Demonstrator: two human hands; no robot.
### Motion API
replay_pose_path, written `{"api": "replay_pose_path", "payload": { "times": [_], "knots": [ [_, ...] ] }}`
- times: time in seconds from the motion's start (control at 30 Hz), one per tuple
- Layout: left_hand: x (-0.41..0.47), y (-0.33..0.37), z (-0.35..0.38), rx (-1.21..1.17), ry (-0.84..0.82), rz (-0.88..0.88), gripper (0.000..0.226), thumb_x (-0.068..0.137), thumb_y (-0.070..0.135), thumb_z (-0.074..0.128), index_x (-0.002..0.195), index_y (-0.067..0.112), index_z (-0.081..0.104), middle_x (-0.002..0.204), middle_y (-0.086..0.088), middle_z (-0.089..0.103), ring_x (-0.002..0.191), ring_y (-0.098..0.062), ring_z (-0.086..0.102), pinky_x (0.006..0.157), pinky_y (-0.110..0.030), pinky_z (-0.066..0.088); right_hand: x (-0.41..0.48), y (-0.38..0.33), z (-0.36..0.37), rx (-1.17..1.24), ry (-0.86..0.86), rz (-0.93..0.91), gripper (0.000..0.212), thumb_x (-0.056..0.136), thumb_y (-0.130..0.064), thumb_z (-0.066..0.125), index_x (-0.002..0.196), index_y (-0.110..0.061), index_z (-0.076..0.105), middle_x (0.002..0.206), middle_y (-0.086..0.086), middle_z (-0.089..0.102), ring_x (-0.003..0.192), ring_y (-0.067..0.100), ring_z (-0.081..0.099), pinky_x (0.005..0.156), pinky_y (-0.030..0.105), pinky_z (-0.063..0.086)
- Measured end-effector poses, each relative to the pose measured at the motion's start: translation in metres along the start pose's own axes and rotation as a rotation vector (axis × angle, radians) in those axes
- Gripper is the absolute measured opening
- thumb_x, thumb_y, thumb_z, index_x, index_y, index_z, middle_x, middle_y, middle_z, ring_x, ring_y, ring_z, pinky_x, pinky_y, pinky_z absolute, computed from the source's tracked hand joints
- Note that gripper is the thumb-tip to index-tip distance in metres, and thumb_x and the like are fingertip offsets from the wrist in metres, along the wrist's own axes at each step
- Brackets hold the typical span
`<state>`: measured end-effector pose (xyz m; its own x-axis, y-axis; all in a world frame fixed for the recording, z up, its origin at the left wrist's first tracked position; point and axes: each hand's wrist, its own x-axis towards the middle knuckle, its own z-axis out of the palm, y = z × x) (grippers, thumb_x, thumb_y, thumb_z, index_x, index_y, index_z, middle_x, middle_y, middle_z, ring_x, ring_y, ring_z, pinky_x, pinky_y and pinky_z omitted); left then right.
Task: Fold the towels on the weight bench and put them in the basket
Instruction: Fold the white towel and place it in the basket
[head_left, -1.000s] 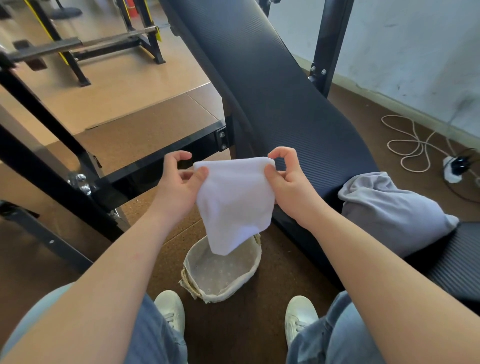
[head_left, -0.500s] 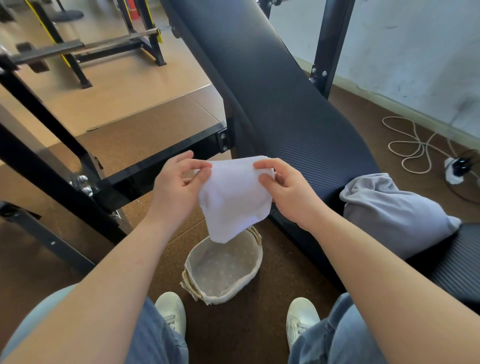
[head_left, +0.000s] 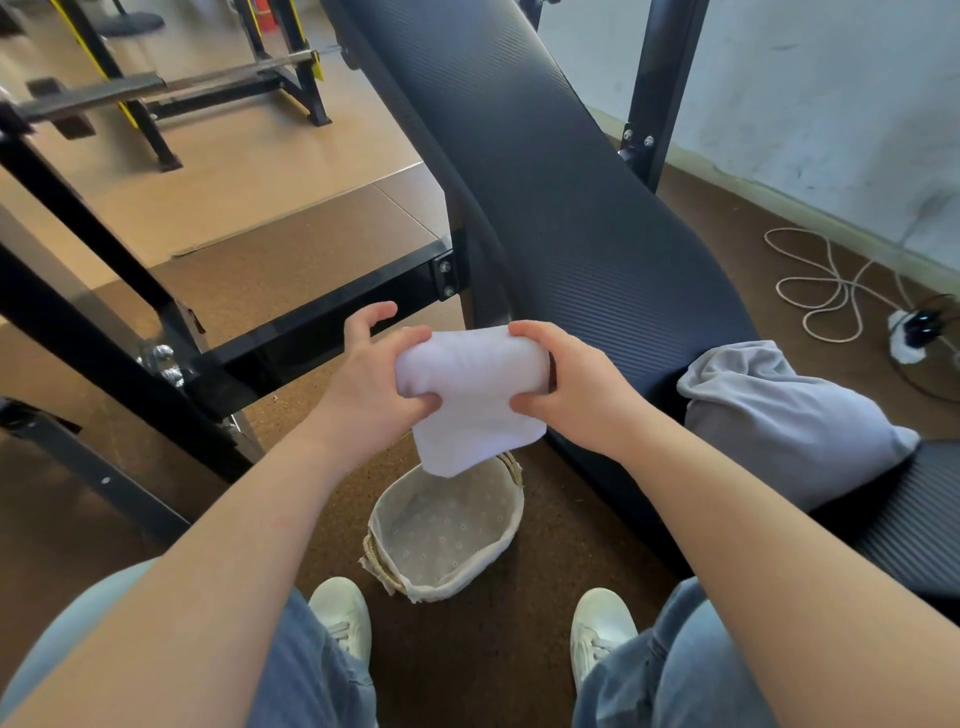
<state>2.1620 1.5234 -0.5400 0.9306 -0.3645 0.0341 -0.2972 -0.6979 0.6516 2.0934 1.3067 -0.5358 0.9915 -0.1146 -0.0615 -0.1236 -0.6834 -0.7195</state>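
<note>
Both hands, the left hand (head_left: 370, 384) and right hand (head_left: 574, 391), pinch the ends of a folded white towel (head_left: 470, 397) above the basket (head_left: 506, 525), while a gray towel (head_left: 779, 415) lies on the surface (head_left: 571, 208) right of the basket.

We wear pale blue denim jeans (head_left: 311, 675), the cloth faded and softly creased over both thighs, with a stitched seam showing on the right leg. On our feet are low-cut white lace-up sneakers (head_left: 340, 613) with rounded toes, white laces and off-white uppers; the two match. The jeans' hems fall over the sneaker collars and hide the ankles. Our left hand (head_left: 374, 384) and right hand (head_left: 576, 400) are bare, and both forearms show uncovered down to the lower corners of the view.
</note>
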Motion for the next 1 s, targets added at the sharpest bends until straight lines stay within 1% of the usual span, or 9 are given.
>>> {"api": "replay_pose_path", "payload": {
  "times": [0.13, 0.27, 0.4, 0.5, 0.6, 0.73, 0.8, 0.9, 1.0],
  "knots": [
    [0.001, -0.003, 0.005, 0.020, 0.034, 0.018, 0.066, 0.081, 0.012, 0.084, 0.142, 0.016, 0.057, 0.152, -0.002, 0.025, 0.130, -0.020, 0.039, 0.107, -0.028, 0.038, 0.002, 0.002, 0.003, -0.004, 0.076, -0.007, 0.058, 0.090, -0.016, 0.076, 0.141, -0.030, 0.054, 0.132, -0.008, 0.059, 0.111, 0.007, 0.045, 0.078, 0.010, 0.034],
    [0.002, -0.003, 0.003, 0.018, 0.067, 0.082, 0.053, 0.087, 0.014, 0.078, 0.137, 0.017, 0.062, 0.136, -0.002, 0.047, 0.114, -0.008, 0.041, 0.089, -0.010, 0.035, 0.004, 0.003, 0.005, 0.013, 0.086, -0.020, 0.045, 0.093, -0.022, 0.074, 0.135, -0.028, 0.061, 0.124, -0.010, 0.064, 0.106, 0.005, 0.051, 0.076, 0.011, 0.038],
    [0.001, -0.005, -0.001, -0.112, 0.066, 0.067, 0.046, 0.094, 0.018, 0.069, 0.135, 0.030, 0.054, 0.123, 0.006, 0.059, 0.105, -0.011, 0.057, 0.074, -0.012, 0.040, 0.007, 0.005, 0.004, 0.092, 0.121, 0.038, 0.037, 0.093, -0.027, 0.073, 0.129, -0.029, 0.063, 0.117, -0.009, 0.062, 0.104, 0.010, 0.057, 0.070, 0.014, 0.041],
    [0.003, -0.006, -0.001, -0.156, 0.052, 0.054, 0.052, 0.099, 0.024, 0.064, 0.144, 0.035, 0.041, 0.131, 0.005, 0.055, 0.114, -0.016, 0.057, 0.086, -0.024, 0.052, 0.009, 0.007, 0.002, 0.133, 0.102, 0.083, 0.034, 0.095, -0.031, 0.071, 0.127, -0.030, 0.062, 0.122, -0.006, 0.053, 0.109, 0.012, 0.052, 0.075, 0.016, 0.043],
    [0.004, -0.007, 0.001, -0.184, 0.016, 0.056, 0.062, 0.103, 0.029, 0.057, 0.155, 0.037, 0.025, 0.146, 0.003, 0.048, 0.127, -0.019, 0.052, 0.101, -0.043, 0.052, 0.009, 0.005, 0.001, 0.265, 0.126, 0.060, 0.029, 0.097, -0.028, 0.068, 0.126, -0.028, 0.061, 0.120, -0.011, 0.063, 0.109, 0.008, 0.059, 0.083, 0.022, 0.051],
    [0.004, -0.010, 0.001, -0.225, 0.047, 0.072, 0.058, 0.106, 0.044, 0.044, 0.154, 0.044, 0.012, 0.143, 0.006, 0.046, 0.118, -0.012, 0.056, 0.088, -0.026, 0.054, 0.006, 0.002, 0.000, 0.420, 0.190, 0.055, 0.033, 0.100, -0.030, 0.063, 0.132, -0.025, 0.055, 0.122, -0.006, 0.066, 0.109, 0.011, 0.066, 0.083, 0.029, 0.061],
    [0.003, -0.010, 0.001, -0.224, 0.074, 0.107, 0.043, 0.107, 0.043, 0.042, 0.144, 0.046, 0.019, 0.131, 0.004, 0.049, 0.106, -0.012, 0.060, 0.077, -0.022, 0.053, 0.005, 0.001, 0.000, 0.463, 0.188, 0.057, 0.035, 0.102, -0.031, 0.061, 0.135, -0.029, 0.049, 0.119, -0.004, 0.066, 0.105, 0.012, 0.068, 0.079, 0.030, 0.063],
    [0.004, -0.008, 0.002, -0.194, 0.145, 0.146, 0.013, 0.108, 0.031, 0.043, 0.118, 0.040, 0.047, 0.129, -0.002, 0.049, 0.107, -0.003, 0.052, 0.084, -0.017, 0.045, 0.005, -0.001, 0.004, 0.402, 0.233, -0.002, 0.024, 0.104, -0.027, 0.056, 0.126, -0.032, 0.049, 0.124, -0.003, 0.060, 0.101, 0.016, 0.065, 0.067, 0.021, 0.055],
    [0.006, -0.009, 0.001, -0.186, 0.114, 0.105, 0.013, 0.106, 0.035, 0.048, 0.113, 0.037, 0.059, 0.139, 0.000, 0.048, 0.118, -0.008, 0.049, 0.094, -0.018, 0.042, 0.008, -0.003, 0.005, 0.273, 0.214, -0.005, 0.013, 0.106, -0.028, 0.053, 0.112, -0.031, 0.063, 0.135, -0.003, 0.048, 0.115, 0.018, 0.054, 0.076, 0.013, 0.045]
  ]
}}
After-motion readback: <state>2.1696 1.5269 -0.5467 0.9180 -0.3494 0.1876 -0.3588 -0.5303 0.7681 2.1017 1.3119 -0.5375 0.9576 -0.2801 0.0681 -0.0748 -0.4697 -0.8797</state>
